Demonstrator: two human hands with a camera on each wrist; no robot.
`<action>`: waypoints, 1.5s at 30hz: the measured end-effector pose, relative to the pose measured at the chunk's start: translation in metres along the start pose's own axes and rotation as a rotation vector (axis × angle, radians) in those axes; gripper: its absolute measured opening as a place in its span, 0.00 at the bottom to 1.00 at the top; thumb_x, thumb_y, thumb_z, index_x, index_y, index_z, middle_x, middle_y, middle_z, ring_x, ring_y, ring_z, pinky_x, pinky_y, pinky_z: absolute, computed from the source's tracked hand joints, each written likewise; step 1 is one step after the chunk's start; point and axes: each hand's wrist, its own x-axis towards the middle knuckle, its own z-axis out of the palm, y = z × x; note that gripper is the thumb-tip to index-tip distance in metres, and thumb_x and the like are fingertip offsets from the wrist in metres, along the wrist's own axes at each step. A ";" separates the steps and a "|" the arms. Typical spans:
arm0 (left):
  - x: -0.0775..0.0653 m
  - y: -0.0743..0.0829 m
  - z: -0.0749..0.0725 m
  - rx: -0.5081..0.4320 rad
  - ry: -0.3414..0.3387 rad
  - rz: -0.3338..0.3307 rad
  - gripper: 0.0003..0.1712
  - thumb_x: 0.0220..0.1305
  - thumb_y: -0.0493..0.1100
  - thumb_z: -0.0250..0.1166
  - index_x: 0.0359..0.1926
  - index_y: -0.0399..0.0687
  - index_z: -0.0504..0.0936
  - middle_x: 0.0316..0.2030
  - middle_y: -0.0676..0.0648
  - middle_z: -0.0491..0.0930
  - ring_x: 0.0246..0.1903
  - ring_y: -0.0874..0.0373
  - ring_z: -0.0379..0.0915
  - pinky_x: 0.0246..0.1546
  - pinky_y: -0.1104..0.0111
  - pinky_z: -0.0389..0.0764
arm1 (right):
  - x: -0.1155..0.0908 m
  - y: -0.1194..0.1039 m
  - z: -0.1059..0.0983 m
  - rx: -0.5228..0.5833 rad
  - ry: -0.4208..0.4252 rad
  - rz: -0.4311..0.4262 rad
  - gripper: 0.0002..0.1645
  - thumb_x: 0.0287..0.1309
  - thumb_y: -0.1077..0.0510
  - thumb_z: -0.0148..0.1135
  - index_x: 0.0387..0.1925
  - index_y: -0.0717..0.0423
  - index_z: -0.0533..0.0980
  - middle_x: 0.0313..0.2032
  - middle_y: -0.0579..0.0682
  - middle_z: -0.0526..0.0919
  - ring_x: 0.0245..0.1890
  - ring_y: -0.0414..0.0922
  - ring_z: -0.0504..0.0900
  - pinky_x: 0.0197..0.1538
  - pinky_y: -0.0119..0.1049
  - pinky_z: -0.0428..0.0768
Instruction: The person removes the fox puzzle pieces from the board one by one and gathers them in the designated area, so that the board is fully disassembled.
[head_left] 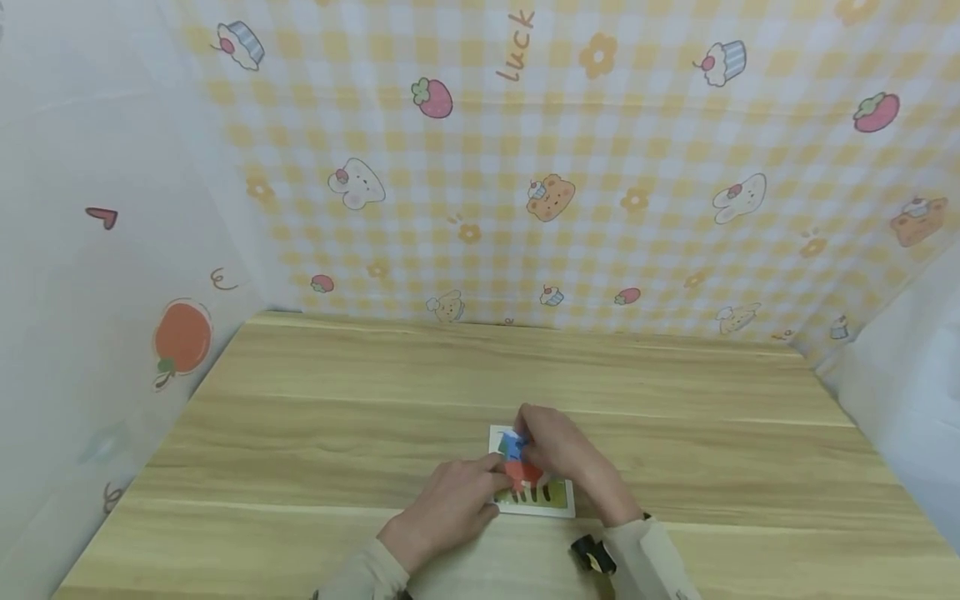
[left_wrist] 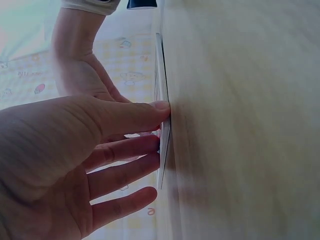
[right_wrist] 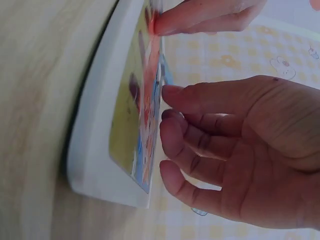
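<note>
A white-bordered picture board (head_left: 573, 504), with a rounded corner (right_wrist: 82, 187), lies on the wooden table. Its picture shows dark legs on a yellow-green ground, with blue and red above. My left hand (head_left: 450, 504) is at the board's left side. Its thumb (left_wrist: 142, 116) touches the board's edge, while the outstretched fingers reach over the picture. From the far side comes my right hand (head_left: 558, 450), its thumb (right_wrist: 182, 97) and forefinger bent together at a thin blue puzzle piece (right_wrist: 166, 70) that stands up from the picture. The fingers partly hide this piece.
The wooden table (head_left: 360, 367) stretches to a yellow checked cloth backdrop (head_left: 480, 150), with a white cloth (head_left: 90, 292) at the left side. A small black device (head_left: 592, 554) sits beside the right wrist, close to the sleeve.
</note>
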 end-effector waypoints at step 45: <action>0.001 0.000 -0.002 -0.013 -0.014 -0.024 0.14 0.50 0.39 0.70 0.40 0.53 0.85 0.35 0.59 0.75 0.27 0.69 0.67 0.25 0.76 0.70 | -0.024 0.069 -0.054 0.031 0.032 -0.035 0.10 0.42 0.73 0.64 0.24 0.57 0.77 0.23 0.46 0.76 0.26 0.41 0.72 0.29 0.34 0.73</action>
